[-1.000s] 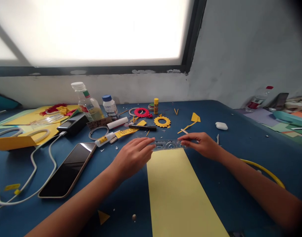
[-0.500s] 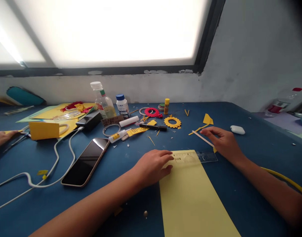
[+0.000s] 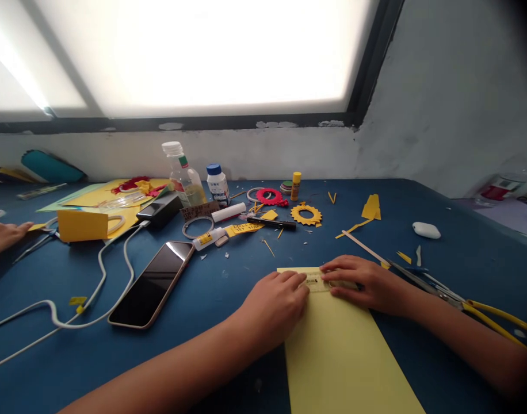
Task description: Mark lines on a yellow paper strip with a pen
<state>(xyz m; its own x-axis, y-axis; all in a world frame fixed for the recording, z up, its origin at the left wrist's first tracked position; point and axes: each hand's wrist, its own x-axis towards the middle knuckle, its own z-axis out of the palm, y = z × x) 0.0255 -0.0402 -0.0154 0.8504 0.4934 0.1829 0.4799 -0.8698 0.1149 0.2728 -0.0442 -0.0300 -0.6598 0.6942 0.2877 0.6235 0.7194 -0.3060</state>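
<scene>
Clear ruler (image 3: 315, 281): lay across the yellow sheet (image 3: 350, 356) near its far end, right of the frame's centre, partly covered from either side.
Left hand (image 3: 276, 305): bent at the fingers, set on the ruler's left part.
Right hand (image 3: 361, 282): flatter, stretched over the ruler's right part.
Fingers: on the ruler from both sides; whether pinched around it or merely pressed down, could not tell with so much hidden.
Ruler slip: judged the likeliest trouble, through uneven pressure from left and right; would have swung askew.
Sheet creep: possible too, from a sideways drag on the ruler.
Scissors (image 3: 452, 296): lay at the right of the frame, partly behind the right forearm (image 3: 445, 330); could have been knocked by an outward swing.
Wooden stick (image 3: 365, 247): lay just beyond the right hand; could have been nudged by a forward push.
Sheet edges: showed just beyond the ruler at the far end; ran out of frame at the bottom.
Room: widest on the blue table (image 3: 220, 287) between phone (image 3: 153, 284) and left hand; tighter toward the upper middle, with pen (image 3: 272, 223) and toothed yellow ring (image 3: 297, 214) before the wall (image 3: 246, 155).
</scene>
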